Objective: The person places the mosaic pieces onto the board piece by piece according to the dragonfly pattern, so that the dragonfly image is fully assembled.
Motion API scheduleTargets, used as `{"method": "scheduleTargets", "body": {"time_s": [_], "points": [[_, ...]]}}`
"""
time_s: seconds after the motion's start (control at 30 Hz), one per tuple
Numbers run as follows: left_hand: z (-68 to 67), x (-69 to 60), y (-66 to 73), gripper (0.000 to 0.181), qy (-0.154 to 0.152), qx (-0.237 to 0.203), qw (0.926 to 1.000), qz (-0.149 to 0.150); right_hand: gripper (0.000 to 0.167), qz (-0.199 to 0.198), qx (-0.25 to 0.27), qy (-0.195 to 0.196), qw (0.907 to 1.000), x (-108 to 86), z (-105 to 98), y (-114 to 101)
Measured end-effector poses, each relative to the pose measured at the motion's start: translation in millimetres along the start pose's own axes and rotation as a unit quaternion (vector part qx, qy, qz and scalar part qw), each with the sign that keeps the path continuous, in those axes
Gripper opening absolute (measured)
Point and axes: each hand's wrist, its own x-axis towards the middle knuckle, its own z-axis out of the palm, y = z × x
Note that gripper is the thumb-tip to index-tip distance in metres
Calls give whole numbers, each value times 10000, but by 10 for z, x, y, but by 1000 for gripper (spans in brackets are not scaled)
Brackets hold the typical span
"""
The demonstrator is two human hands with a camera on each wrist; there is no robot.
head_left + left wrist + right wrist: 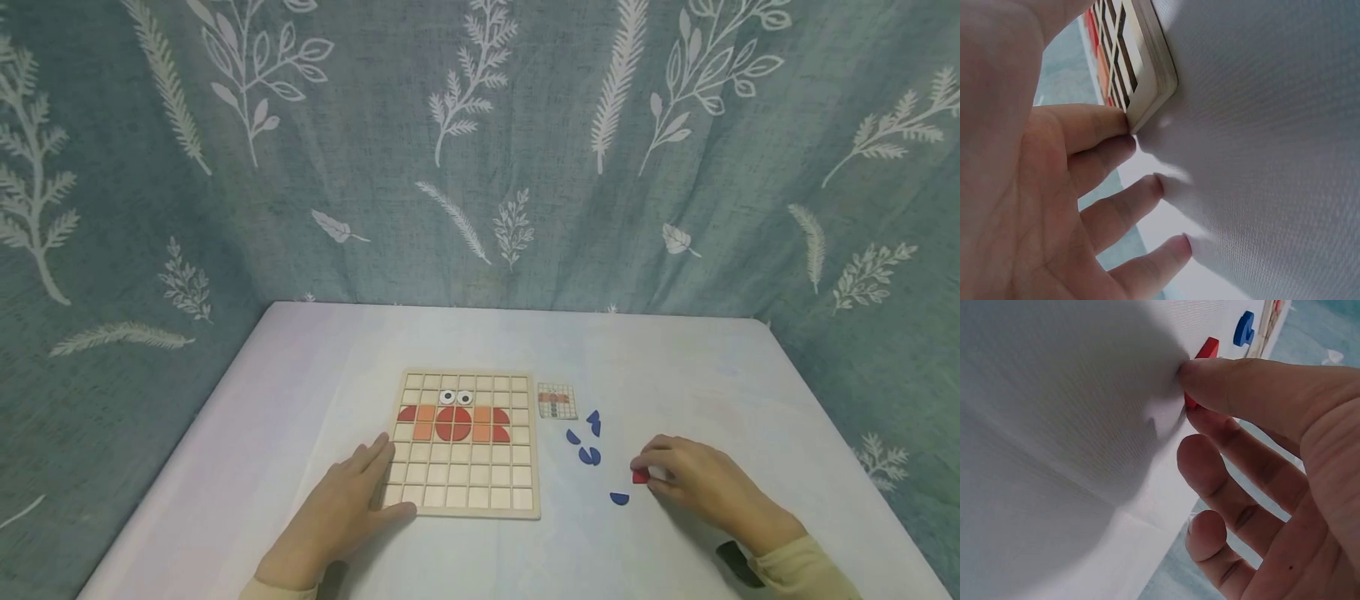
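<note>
A wooden grid board (480,512) lies on the table, with a figure of red and orange pieces and two eye pieces (456,397) in its upper half. My left hand (337,512) rests at the board's near left corner, fingers along the left side and thumb at the near edge; its fingers are extended in the left wrist view. Right of the board, my right hand (697,483) pinches a small red piece (1209,349) between thumb and index finger, low at the table surface. Part of that piece is hidden by the thumb.
A small pattern card (557,401) lies against the board's right side. Several blue pieces (589,456) are scattered between the card and my right hand, one blue half-round piece (619,498) nearest it. Patterned curtains (480,208) surround the white table (675,358).
</note>
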Motion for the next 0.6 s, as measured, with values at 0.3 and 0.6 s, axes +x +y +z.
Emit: {"method": "scheduleTargets", "body": {"time_s": [0.3, 0.6], "points": [[-1, -1, 9, 91, -12, -21, 10000, -27, 25, -228, -64, 505, 9984, 27, -23, 23], [5, -10, 8, 92, -63, 8, 9999, -101, 32, -705, 2, 1476, 9865, 105, -71, -46]]}}
